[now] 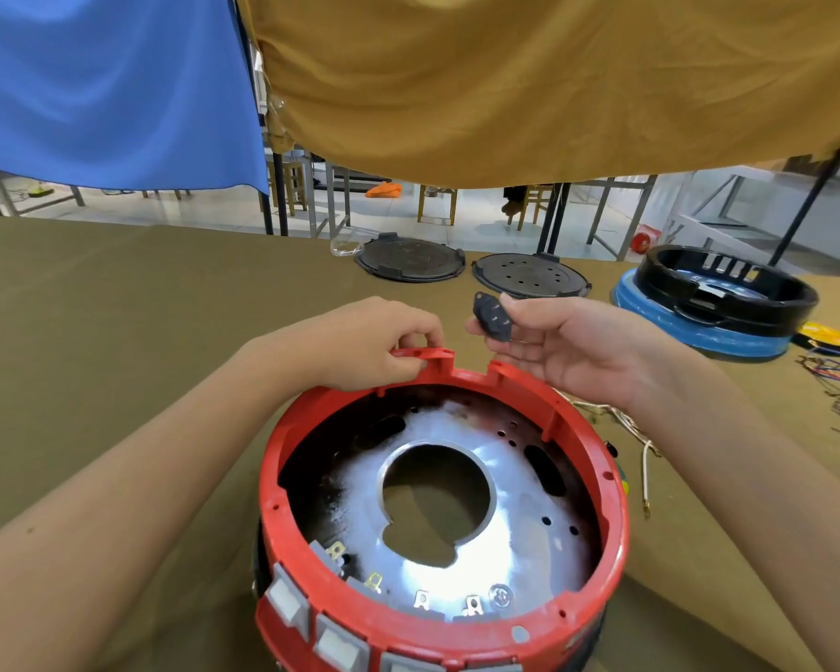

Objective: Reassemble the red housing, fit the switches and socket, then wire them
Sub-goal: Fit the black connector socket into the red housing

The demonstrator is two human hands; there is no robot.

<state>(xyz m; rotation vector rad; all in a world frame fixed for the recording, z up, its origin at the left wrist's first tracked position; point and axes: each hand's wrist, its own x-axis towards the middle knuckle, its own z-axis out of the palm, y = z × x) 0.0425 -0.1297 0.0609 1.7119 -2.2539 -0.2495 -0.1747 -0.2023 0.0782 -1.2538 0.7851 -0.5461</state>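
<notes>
Socket ready above the rim notch

The right hand [568, 346] pinches the black socket [493, 316] just above and right of the notch [471, 368] in the red housing [617, 482]; the left hand [374, 341] grips the rim beside it.

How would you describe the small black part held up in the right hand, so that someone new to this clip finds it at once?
Start at the big red housing on the table in front of the person. Just past its far rim, the right hand pinches a small black socket in its fingertips. Unlike the two round black discs lying flat behind, it is tiny, lozenge-shaped and held off the table.
</notes>
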